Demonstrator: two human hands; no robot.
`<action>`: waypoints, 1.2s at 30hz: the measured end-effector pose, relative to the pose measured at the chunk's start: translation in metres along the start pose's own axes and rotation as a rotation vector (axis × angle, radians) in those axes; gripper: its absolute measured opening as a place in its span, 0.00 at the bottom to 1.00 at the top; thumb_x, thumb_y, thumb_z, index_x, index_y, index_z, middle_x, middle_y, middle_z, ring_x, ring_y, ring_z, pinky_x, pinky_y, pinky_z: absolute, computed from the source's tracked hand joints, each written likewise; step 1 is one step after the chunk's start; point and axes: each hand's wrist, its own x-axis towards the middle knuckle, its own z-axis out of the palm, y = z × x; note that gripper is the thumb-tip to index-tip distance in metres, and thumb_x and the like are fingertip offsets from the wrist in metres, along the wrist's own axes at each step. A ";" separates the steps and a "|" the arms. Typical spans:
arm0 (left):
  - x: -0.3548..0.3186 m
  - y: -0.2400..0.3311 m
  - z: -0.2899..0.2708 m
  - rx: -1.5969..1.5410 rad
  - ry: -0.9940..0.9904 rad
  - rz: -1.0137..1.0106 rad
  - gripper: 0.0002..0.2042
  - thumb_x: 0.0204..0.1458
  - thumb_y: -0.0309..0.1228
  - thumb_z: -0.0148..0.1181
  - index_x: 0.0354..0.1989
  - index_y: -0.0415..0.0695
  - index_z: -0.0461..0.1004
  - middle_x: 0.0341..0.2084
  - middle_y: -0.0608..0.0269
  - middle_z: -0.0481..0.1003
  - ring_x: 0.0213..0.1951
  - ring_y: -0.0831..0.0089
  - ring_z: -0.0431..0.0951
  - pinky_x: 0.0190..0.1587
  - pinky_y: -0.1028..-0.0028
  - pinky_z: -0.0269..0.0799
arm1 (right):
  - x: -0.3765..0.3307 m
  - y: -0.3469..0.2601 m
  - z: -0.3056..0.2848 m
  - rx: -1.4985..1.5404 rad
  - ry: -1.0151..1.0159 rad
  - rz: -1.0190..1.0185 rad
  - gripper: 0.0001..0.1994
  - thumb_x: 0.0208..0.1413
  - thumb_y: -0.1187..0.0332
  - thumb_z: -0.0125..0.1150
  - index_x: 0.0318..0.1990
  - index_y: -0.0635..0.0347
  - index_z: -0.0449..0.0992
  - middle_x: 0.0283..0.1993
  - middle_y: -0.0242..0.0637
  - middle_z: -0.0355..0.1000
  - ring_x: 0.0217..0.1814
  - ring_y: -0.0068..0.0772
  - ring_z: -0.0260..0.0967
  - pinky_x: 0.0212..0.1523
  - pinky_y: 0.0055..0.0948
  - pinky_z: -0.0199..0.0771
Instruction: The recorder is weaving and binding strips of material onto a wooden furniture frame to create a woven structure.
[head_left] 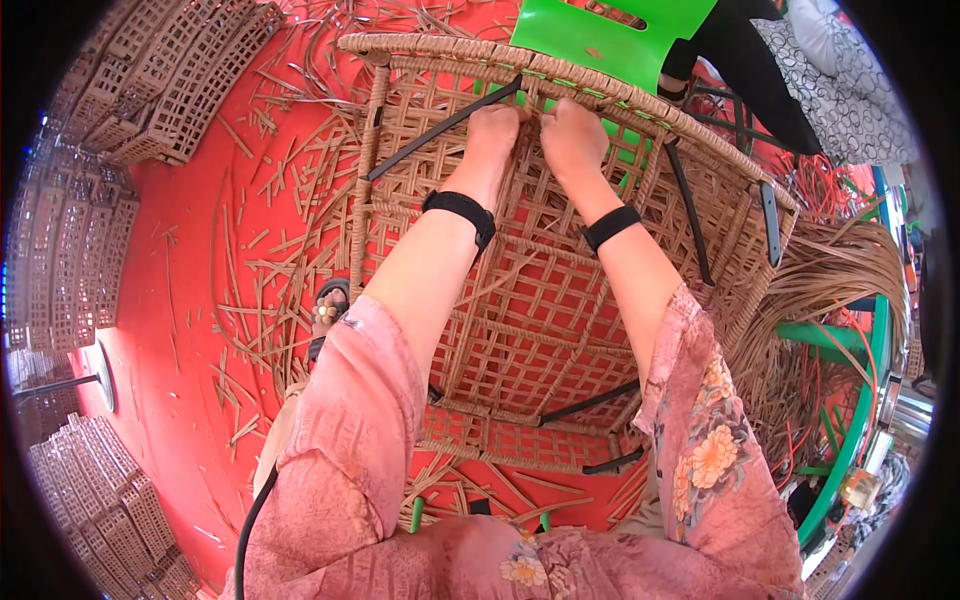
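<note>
- The left hand (492, 130) is curled shut on the weave just under the far rim of the basket (540, 300), fingers tucked into the strands
- The right hand (572, 135) sits just beside it, almost touching, also closed on the weave at the same far rim
- Each wrist wears a black band (460, 208)
- The basket, a large open-lattice wicker frame, lies in front of the person on the red floor (170, 330), its far rim near the green chair (600, 35) and its near edge by the person's knees
- Black rods (440, 125) of the frame cross the lattice, one running slantwise to the left hand from the basket's left side
- Cut wicker scraps (270, 280) litter the floor along the basket's left side
- A sandalled foot (328, 308) rests on the floor at the basket's left edge
- Stacks of woven panels (160, 80) stand along the floor's left edge
- A bundle of loose strands (830, 290) hangs at the basket's right side
- Another person in patterned cloth (850, 90) sits at the far right corner
</note>
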 end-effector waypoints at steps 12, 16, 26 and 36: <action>-0.010 0.018 0.012 -0.092 0.053 -0.049 0.05 0.44 0.23 0.57 0.20 0.37 0.74 0.16 0.64 0.70 0.17 0.75 0.66 0.18 0.74 0.55 | -0.002 -0.007 0.005 -0.129 0.083 -0.203 0.09 0.48 0.71 0.48 0.27 0.66 0.74 0.30 0.56 0.72 0.36 0.55 0.71 0.36 0.51 0.69; -0.010 0.024 0.010 -0.087 0.064 -0.156 0.04 0.42 0.22 0.58 0.19 0.36 0.73 0.16 0.62 0.71 0.18 0.75 0.67 0.20 0.72 0.58 | -0.001 -0.014 0.007 -0.074 0.021 -0.181 0.09 0.47 0.71 0.49 0.27 0.68 0.73 0.29 0.57 0.72 0.37 0.56 0.71 0.37 0.50 0.70; -0.009 0.024 0.014 0.142 0.076 -0.171 0.07 0.49 0.29 0.58 0.26 0.38 0.75 0.16 0.68 0.70 0.15 0.77 0.66 0.17 0.73 0.55 | 0.017 -0.005 0.009 0.457 -0.057 0.134 0.08 0.45 0.72 0.53 0.29 0.70 0.71 0.28 0.49 0.73 0.31 0.45 0.72 0.29 0.38 0.72; 0.015 0.013 -0.031 0.695 -0.056 0.085 0.12 0.51 0.34 0.58 0.40 0.40 0.76 0.18 0.65 0.73 0.19 0.73 0.72 0.23 0.74 0.69 | 0.011 -0.001 0.010 1.506 -0.529 0.687 0.08 0.48 0.70 0.51 0.35 0.63 0.69 0.39 0.41 0.72 0.42 0.37 0.69 0.45 0.38 0.68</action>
